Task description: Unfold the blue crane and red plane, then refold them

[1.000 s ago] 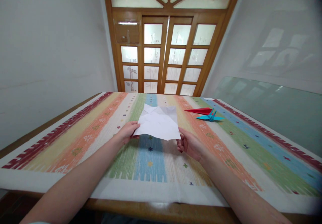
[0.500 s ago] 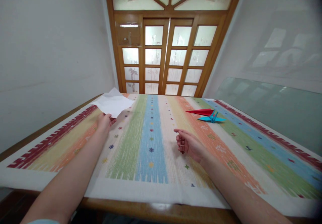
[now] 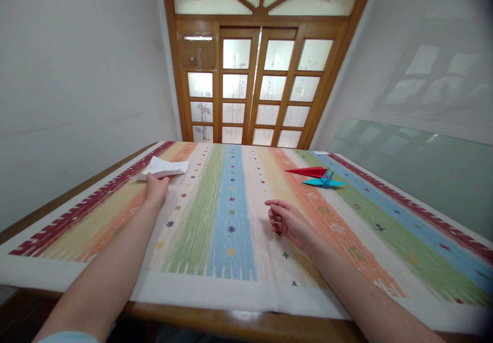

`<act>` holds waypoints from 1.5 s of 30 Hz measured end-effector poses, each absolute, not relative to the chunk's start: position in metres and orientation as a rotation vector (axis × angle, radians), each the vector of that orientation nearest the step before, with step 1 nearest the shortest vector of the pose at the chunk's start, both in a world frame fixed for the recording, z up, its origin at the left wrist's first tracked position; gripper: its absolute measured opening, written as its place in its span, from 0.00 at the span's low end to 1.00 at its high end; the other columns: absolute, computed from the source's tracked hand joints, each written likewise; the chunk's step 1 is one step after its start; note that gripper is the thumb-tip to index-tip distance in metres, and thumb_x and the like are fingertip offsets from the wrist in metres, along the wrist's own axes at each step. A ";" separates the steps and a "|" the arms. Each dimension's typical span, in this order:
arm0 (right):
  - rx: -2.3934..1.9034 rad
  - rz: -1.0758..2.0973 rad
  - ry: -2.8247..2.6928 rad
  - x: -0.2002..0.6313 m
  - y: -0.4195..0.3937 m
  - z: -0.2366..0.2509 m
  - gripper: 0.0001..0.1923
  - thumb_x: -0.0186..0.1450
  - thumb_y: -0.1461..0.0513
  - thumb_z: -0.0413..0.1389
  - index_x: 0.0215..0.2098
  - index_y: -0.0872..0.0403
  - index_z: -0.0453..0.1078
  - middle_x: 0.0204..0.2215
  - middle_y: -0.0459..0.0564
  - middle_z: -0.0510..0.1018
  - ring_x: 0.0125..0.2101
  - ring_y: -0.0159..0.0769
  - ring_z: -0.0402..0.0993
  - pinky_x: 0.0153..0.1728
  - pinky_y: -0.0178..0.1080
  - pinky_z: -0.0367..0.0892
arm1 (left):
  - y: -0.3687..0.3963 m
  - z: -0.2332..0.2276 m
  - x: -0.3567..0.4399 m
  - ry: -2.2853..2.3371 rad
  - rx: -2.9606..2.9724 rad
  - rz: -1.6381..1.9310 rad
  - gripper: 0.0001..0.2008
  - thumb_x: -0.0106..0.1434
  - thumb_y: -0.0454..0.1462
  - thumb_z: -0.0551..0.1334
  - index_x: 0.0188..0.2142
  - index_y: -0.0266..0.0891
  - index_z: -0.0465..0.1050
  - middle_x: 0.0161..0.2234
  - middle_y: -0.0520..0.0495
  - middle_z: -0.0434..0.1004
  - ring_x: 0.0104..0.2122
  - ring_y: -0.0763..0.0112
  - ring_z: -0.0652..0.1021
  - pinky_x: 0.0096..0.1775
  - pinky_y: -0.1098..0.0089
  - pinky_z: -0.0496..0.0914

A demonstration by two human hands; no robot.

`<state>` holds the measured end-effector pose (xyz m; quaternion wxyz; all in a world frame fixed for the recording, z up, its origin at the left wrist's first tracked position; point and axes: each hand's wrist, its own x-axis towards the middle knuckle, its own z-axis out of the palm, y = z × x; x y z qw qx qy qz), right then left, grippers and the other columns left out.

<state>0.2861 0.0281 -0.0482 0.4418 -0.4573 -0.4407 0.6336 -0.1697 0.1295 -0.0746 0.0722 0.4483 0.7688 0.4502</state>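
"White paper (image 3: 165,167) is seen, but where is it placed?"

"It is placed toward the far left of the striped cloth (image 3: 194,214), over the yellow and orange bands. Creases are shown in it, and one edge is raised."

"How is it met by the left hand (image 3: 157,186)?"

"Its near edge is touched by the fingers. Whether it is pinched or only rested against cannot be told, since the grip is partly hidden."

"And the right hand (image 3: 285,221)?"

"That one is held well apart from the left, above or on the cloth's pale middle-right band. The index finger is extended and the others are loosely curled, so it is left free. Whether the cloth is touched cannot be made out."

"What is set beyond it?"

"A blue paper crane (image 3: 324,182) is set to the right, its wings spread, and a red folded paper (image 3: 306,171) with a long point is partly overlapped by it. Whether the two are touching is not made clear."

"And farther out?"

"The cloth is laid over a table with a wooden edge (image 3: 231,316). The far end is closed off by wood-framed glass doors (image 3: 251,91), and a greenish panel (image 3: 408,166) is stood at the right."
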 end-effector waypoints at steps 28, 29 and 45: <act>-1.249 0.435 -1.960 0.283 0.030 -0.068 0.12 0.65 0.65 0.53 0.40 0.48 0.78 0.39 0.50 0.82 0.41 0.42 0.75 0.45 0.44 0.65 | 0.151 -0.116 -0.162 2.467 2.035 0.262 0.33 0.69 0.54 0.44 0.66 0.41 0.62 0.66 0.30 0.60 0.64 0.40 0.61 0.59 0.41 0.55; -1.234 0.360 -2.000 0.282 0.029 -0.067 0.13 0.65 0.65 0.53 0.41 0.48 0.78 0.39 0.50 0.82 0.42 0.42 0.75 0.46 0.44 0.64 | 0.151 -0.116 -0.162 2.472 2.028 0.263 0.33 0.69 0.54 0.44 0.66 0.41 0.62 0.66 0.30 0.60 0.64 0.40 0.61 0.59 0.41 0.55; -1.209 0.242 -1.986 0.308 0.046 -0.017 0.10 0.63 0.62 0.56 0.40 0.47 0.78 0.32 0.48 0.82 0.34 0.40 0.75 0.39 0.40 0.63 | 0.149 -0.115 -0.161 2.492 2.068 0.257 0.31 0.70 0.53 0.44 0.65 0.46 0.65 0.65 0.30 0.60 0.64 0.39 0.61 0.56 0.37 0.57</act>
